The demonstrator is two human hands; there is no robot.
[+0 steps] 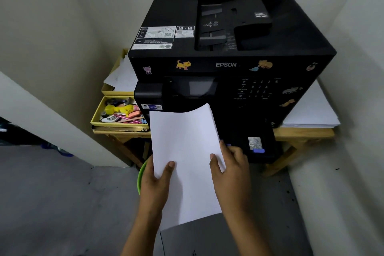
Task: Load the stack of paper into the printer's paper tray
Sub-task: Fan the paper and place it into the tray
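A stack of white paper (187,147) is held in front of a black Epson printer (228,62), its far edge curving up against the printer's front. My left hand (154,183) grips the stack's left edge with the thumb on top. My right hand (230,168) grips the right edge, thumb on top and fingers underneath. The pulled-out black paper tray (259,147) shows to the right of the stack, with a blue guide tab on it. The tray's left part is hidden under the paper.
The printer stands on a low wooden table (301,133) in a wall corner. A yellow box (118,114) of pens and small items sits at its left, a pile of white sheets (311,110) at its right. A green bowl (142,174) lies on the grey floor.
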